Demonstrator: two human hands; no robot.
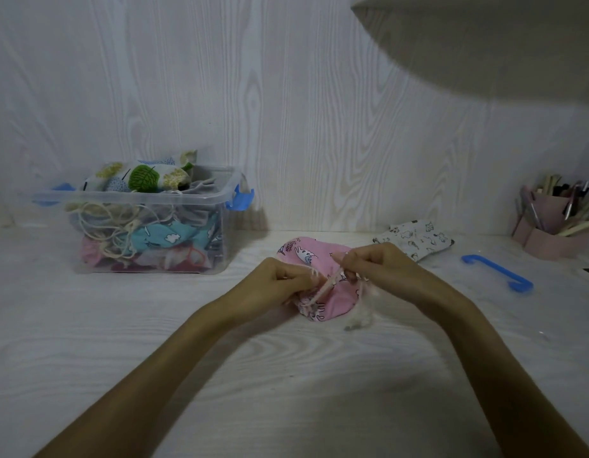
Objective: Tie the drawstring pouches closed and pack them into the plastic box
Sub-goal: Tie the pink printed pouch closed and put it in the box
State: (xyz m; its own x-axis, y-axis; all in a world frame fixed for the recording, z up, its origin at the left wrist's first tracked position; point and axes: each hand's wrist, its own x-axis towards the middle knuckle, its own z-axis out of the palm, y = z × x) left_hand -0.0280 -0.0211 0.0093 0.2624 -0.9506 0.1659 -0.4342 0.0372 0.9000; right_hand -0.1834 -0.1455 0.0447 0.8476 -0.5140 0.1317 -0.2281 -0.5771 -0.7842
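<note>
So the whole thing sat on a pale wood-grain tabletop with a matching panel wall behind it. Biggest item by far was the clear plastic box on the left side, back near the wall, with blue latches on its ends. It was already stuffed with pouches, and a leaf-print pouch was heaped up above the rim. Loose cream cords were tangled against the front wall of the box.

Over on the far right there was a pink pen holder full of pens and sticks, and a blue plastic handle lay flat on the tabletop in front of it.

Middle of the shot, a pink pouch with a cartoon print lay on the tabletop, well apart from the box. A white pouch with little animal drawings lay just behind and to the right of it, near the wall.

Both hands were down on the pink one. The left hand had its fingers curled in, pinching the drawstring at the pouch's gathered mouth. The right hand pinched the other part of that cord, pulled taut between the two. The frayed cord ends hung blurry below the right hand.
</note>
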